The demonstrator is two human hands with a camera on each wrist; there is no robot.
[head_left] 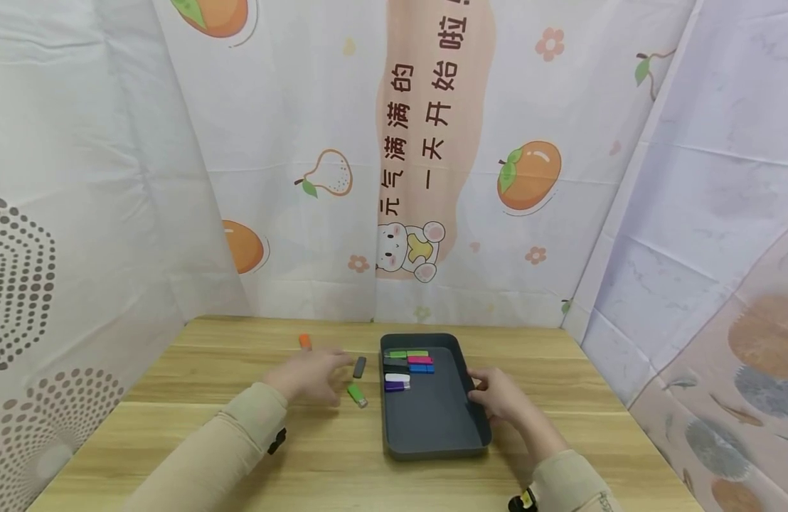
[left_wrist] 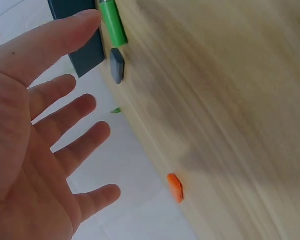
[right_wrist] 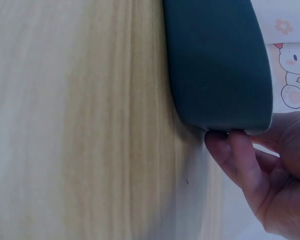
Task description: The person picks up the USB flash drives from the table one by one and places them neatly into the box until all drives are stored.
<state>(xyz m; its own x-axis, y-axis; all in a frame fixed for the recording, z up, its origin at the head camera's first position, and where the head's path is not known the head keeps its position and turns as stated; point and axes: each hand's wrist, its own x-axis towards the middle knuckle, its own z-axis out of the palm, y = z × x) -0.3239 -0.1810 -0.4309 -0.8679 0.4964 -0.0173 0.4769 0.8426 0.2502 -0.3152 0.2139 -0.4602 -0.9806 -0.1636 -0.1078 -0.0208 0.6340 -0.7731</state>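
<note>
My left hand (head_left: 312, 373) hovers over the table with its fingers spread and nothing held. Close to its fingers lie a dark grey USB stick (head_left: 359, 367) and a green USB stick (head_left: 357, 395) with its metal plug bare. Just beyond the hand is an orange USB stick (head_left: 305, 341), also seen in the left wrist view. A dark grey tray (head_left: 432, 423) stands to the right, several USB sticks laid side by side in its far left part. My right hand (head_left: 501, 396) grips the tray's right edge, fingers against the outer wall; the right wrist view hides most of the thumb.
In the tray are green, pink (head_left: 420, 360), blue (head_left: 422, 369), black, white (head_left: 397, 378) and purple (head_left: 396, 387) sticks. All rests on a wood-grain table (head_left: 317, 469). Printed curtains (head_left: 304, 235) hang behind the table and at both sides.
</note>
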